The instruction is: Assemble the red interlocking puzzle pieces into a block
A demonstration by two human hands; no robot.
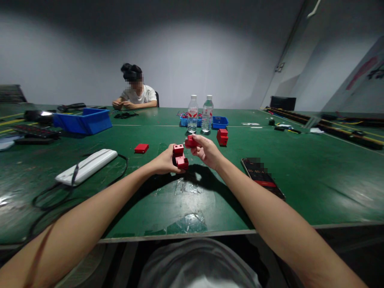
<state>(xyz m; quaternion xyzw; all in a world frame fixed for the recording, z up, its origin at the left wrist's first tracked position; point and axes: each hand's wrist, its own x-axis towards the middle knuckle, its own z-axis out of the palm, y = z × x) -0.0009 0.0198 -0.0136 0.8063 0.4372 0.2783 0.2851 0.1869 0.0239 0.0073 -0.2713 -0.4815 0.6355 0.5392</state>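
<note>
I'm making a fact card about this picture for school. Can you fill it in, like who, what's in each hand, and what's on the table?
Left hand: holds two joined red blocks
Right hand: holds one small red block
Table: green, scuffed
Loose red pieces: a flat one, a stack
Bottles: two clear water bottles
Phone: by the right arm
Bins: big blue tray, small blue bin
Other person: seated at the far side

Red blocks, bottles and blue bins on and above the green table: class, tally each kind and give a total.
Red blocks: 4 (left hand, right hand, table)
Water bottles: 2
Blue bins: 3
Total: 9
</note>
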